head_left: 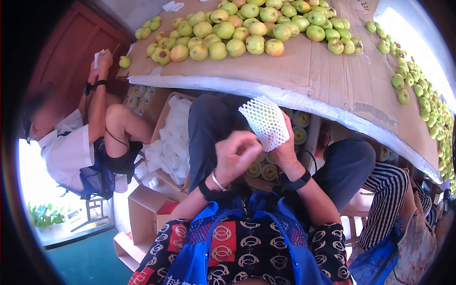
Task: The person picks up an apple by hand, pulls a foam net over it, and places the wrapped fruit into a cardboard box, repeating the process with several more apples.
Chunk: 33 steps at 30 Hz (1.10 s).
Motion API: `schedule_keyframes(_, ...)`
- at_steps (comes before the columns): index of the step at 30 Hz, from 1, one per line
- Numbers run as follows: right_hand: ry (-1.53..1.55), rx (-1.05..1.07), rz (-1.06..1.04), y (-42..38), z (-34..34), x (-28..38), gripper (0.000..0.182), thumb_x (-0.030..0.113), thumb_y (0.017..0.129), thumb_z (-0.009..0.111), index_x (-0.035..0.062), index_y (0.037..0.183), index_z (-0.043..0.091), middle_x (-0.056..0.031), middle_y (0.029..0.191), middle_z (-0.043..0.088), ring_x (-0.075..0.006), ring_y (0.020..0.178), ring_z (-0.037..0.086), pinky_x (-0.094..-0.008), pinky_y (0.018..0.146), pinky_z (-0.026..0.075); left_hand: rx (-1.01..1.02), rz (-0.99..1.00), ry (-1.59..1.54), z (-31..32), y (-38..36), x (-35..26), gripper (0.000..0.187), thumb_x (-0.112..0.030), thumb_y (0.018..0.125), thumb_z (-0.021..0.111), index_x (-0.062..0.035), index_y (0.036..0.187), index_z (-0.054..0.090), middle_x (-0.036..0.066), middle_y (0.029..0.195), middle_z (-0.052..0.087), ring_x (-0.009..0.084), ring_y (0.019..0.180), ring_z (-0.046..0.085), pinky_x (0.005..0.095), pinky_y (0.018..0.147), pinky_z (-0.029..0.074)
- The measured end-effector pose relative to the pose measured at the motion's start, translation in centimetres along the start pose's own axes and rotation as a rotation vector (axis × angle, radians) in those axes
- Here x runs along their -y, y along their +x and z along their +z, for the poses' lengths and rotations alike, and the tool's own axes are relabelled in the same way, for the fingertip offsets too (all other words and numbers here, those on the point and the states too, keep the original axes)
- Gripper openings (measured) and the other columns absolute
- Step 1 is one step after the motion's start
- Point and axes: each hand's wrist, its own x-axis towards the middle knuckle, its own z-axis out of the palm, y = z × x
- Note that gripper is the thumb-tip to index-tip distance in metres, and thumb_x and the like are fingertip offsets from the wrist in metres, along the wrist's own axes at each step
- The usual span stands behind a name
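My right hand (285,148) is closed around a white foam net sleeve (264,121) and holds it up in front of me; I cannot tell whether a fruit is inside. My left hand (236,154) is curled just left of it, fingertips pinching the net's lower edge. A silver bracelet and a dark band are on my left wrist, a black watch on my right. Under my hands lies a box of apples wrapped in nets (269,170).
A cardboard-covered table (327,76) carries heaps of green-yellow apples (247,31) and a row along its right side (418,85). A box of white foam nets (172,137) stands at left. A seated person (71,147) is at left, another in striped trousers (392,199) at right.
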Motion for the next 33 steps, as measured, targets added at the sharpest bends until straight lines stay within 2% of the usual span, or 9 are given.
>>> schedule_keyframes(4,0.092,0.101,0.086,0.3,-0.2,1.6,0.052,0.007,0.082,0.063,0.0017,0.128,0.038,-0.0077,0.12,0.051,-0.0132,0.109,0.05,-0.0268,0.093,0.041,-0.225,0.123,0.232,-2.1,4.8,-1.0,0.031,-0.01,0.082,0.06,0.0002,0.11,0.054,0.015,0.117,0.052,0.0163,0.106,0.051,0.0286,0.088,0.041)
schedule_keyframes(6,0.062,0.186,0.191,0.3,-0.3,1.9,0.052,0.008,0.083,0.063,0.0016,0.128,0.038,-0.0072,0.12,0.052,-0.0122,0.109,0.05,-0.0262,0.093,0.04,0.061,-0.128,-0.215,-2.1,5.9,1.6,0.032,-0.016,0.089,0.051,0.0011,0.116,0.051,0.015,0.126,0.044,0.0202,0.118,0.042,0.0305,0.096,0.035)
schedule_keyframes(8,0.003,0.198,0.179,0.4,-0.5,1.7,0.053,0.008,0.081,0.065,0.0014,0.127,0.04,-0.0067,0.119,0.052,-0.0121,0.108,0.05,-0.0266,0.094,0.04,0.304,-0.305,-0.363,-1.6,5.6,3.5,0.041,-0.029,0.094,0.041,0.0017,0.12,0.048,0.01,0.114,0.055,0.0172,0.107,0.051,0.0307,0.095,0.037)
schedule_keyframes(14,-1.077,0.291,0.055,0.6,0.7,5.7,0.064,0.029,0.073,0.072,-0.0035,0.12,0.045,-0.0175,0.104,0.062,-0.0213,0.088,0.062,-0.0334,0.081,0.047,0.053,-0.773,-1.169,0.9,1.7,8.9,0.042,-0.033,0.094,0.035,0.0007,0.114,0.052,0.014,0.109,0.06,0.0255,0.102,0.057,0.0371,0.092,0.043)
schedule_keyframes(16,-1.079,0.317,-0.03,0.5,0.5,6.5,0.065,0.031,0.072,0.073,-0.0046,0.118,0.046,-0.0197,0.102,0.063,-0.0236,0.079,0.064,-0.0344,0.076,0.049,0.0,-0.922,-1.404,1.0,1.3,8.4,0.043,-0.032,0.094,0.032,0.0,0.116,0.052,0.014,0.111,0.059,0.0273,0.103,0.057,0.0388,0.092,0.044)
schedule_keyframes(18,-0.864,0.138,0.045,0.8,0.3,8.2,0.062,0.029,0.071,0.074,-0.0033,0.117,0.048,-0.0181,0.104,0.062,-0.0205,0.083,0.063,-0.0317,0.075,0.049,-0.037,-0.926,-1.396,0.8,1.5,8.3,0.043,-0.03,0.094,0.031,-0.0019,0.121,0.049,0.014,0.112,0.059,0.0281,0.104,0.057,0.04,0.093,0.043)
schedule_keyframes(20,-0.703,0.134,-0.185,1.0,-0.7,9.2,0.044,0.02,0.068,0.076,0.0046,0.106,0.059,-0.0129,0.114,0.057,-0.0171,0.097,0.057,-0.0313,0.083,0.045,0.026,-0.783,-1.448,0.6,1.4,8.3,0.042,-0.029,0.094,0.032,-0.0045,0.124,0.046,0.014,0.111,0.059,0.0287,0.105,0.056,0.0415,0.094,0.042)
schedule_keyframes(25,-1.054,0.467,-0.476,-0.4,1.2,9.0,0.04,0.018,0.057,0.081,0.0154,0.094,0.064,-0.0179,0.138,0.031,-0.0433,0.13,0.023,-0.0484,0.102,0.026,0.001,-0.807,-1.37,0.7,1.2,9.0,0.049,-0.04,0.096,0.029,-0.006,0.127,0.044,0.013,0.121,0.054,0.0285,0.112,0.051,0.0419,0.097,0.04)
schedule_keyframes(33,-1.128,0.216,-0.484,1.0,-1.0,5.7,0.012,0.013,0.073,0.067,0.0059,0.083,0.065,-0.0244,0.135,0.034,-0.0452,0.128,0.025,-0.0518,0.102,0.022,-0.114,-0.814,-1.158,1.2,1.2,8.6,0.041,-0.034,0.098,0.027,-0.0039,0.113,0.05,0.011,0.112,0.058,0.0228,0.104,0.056,0.0371,0.091,0.044)
